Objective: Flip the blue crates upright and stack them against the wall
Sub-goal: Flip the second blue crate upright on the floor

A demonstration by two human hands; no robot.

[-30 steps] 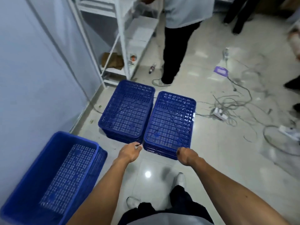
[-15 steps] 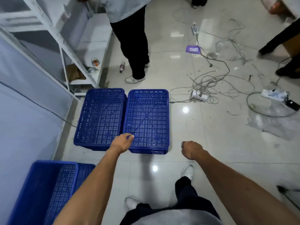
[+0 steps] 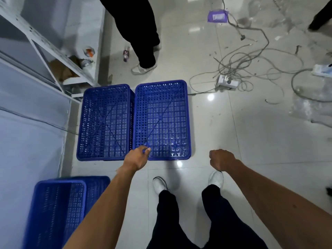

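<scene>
Two blue crates lie upside down side by side on the tiled floor, the left crate near the wall and the right crate touching it. A third blue crate stands upright at the lower left against the wall. My left hand hovers over the near left corner of the right crate, fingers loosely curled with thumb apart, holding nothing. My right hand is a closed fist above bare floor, to the right of that crate.
A white metal shelf rack stands behind the left crate. Another person's legs stand just beyond the crates. Tangled cables and a power strip spread over the floor at the right. My feet are just short of the crates.
My view has swung so the crates lie square in front of me and the upright crate has slid to the lower left. My right hand has drifted right, off the crate's edge.
</scene>
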